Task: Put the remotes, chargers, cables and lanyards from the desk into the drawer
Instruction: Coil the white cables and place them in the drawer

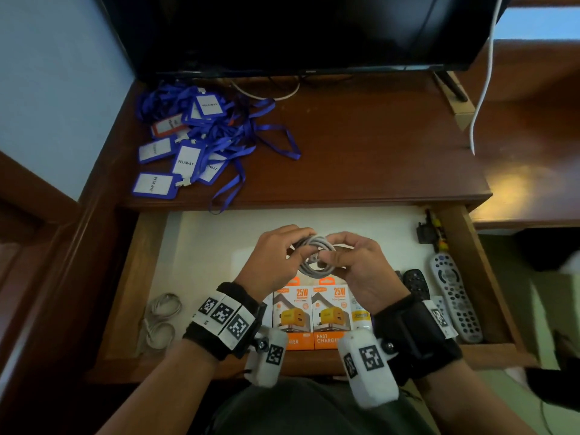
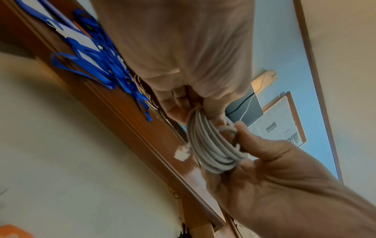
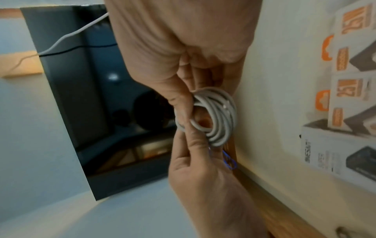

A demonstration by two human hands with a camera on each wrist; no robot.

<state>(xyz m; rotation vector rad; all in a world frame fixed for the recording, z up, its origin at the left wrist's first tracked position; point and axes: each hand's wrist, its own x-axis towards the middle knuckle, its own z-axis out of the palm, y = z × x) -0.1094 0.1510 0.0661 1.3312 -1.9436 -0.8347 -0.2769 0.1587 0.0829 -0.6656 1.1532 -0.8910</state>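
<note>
Both hands hold a coiled grey cable over the open drawer. My left hand pinches the coil's left side, and my right hand grips its right side. In the left wrist view the coil hangs from my left hand, a white plug sticks out, and my right hand curls round it. The right wrist view shows the coil between both hands. A pile of blue lanyards lies on the desk at the left.
In the drawer lie two orange charger boxes, white cables at the left, a grey remote, a black remote and a black adaptor. A TV stands at the desk's back. A white cord hangs at right.
</note>
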